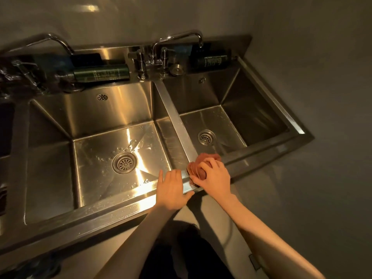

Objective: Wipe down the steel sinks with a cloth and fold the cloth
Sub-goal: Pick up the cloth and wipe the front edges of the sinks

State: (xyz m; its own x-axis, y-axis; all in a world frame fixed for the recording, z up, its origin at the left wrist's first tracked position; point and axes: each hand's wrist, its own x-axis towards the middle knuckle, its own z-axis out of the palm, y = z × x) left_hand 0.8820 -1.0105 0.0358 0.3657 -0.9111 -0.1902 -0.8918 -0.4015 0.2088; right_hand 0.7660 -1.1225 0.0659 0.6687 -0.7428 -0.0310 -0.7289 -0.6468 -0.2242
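Observation:
Two steel sink basins sit side by side, the left basin (pixel 94 158) with water drops around its drain, the right basin (pixel 231 125) beyond a steel divider (pixel 177 121). A bunched reddish-brown cloth (pixel 201 164) lies on the front rim where the divider meets it. My right hand (pixel 215 178) grips the cloth and presses it on the rim. My left hand (pixel 171 190) rests flat on the front rim (pixel 120 200) just left of the cloth, fingers spread, holding nothing.
Two faucets (pixel 181 37) rise from the back ledge, with handles between the basins. Dark bottles (pixel 100 74) lie on the ledge behind each basin, and a round steel plug (pixel 177 69) sits near the right one. A wall closes the right side.

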